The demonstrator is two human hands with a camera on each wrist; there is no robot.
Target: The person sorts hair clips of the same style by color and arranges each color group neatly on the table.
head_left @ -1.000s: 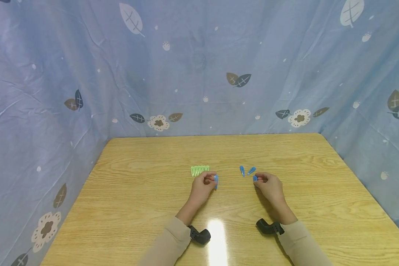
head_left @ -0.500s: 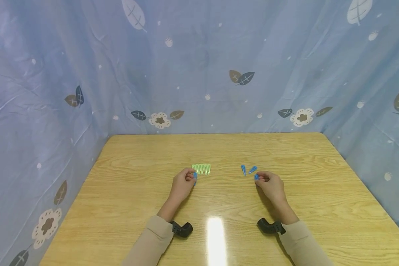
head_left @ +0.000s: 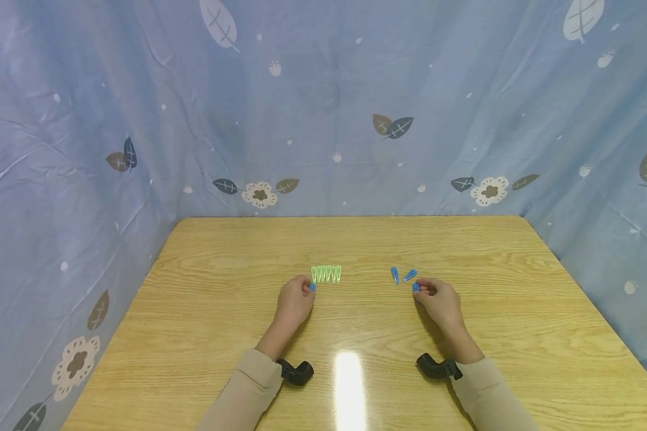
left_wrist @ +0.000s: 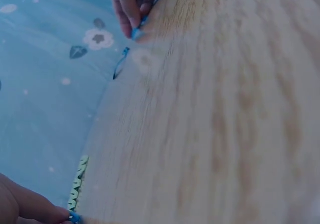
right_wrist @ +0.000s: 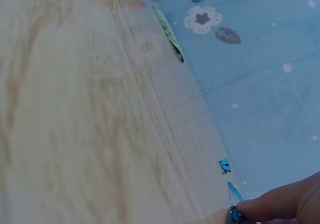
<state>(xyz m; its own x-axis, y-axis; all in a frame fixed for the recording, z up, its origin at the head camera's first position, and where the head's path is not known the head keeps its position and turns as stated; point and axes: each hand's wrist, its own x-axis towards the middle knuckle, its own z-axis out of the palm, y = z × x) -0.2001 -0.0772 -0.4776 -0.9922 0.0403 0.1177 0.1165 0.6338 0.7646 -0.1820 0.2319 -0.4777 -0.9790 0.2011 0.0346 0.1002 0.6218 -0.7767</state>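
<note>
The left hand [head_left: 294,301] is covering most of the blue clip [head_left: 312,288] it is pinching, so only a small tip is showing and its shape is too small to tell. The right hand [head_left: 438,301] is likewise hiding most of its blue clip [head_left: 415,288]. In both wrist views the frame edge is cutting each hand down to a few fingertips, and the desk [left_wrist: 225,124] is blurring heavily. The row of green clips [head_left: 326,274] is too small to count surely.

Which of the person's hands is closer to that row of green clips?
Left. The left hand sits right at the near left end of the green clips, while the right hand is well off to their right, beside the loose blue clips.
</note>
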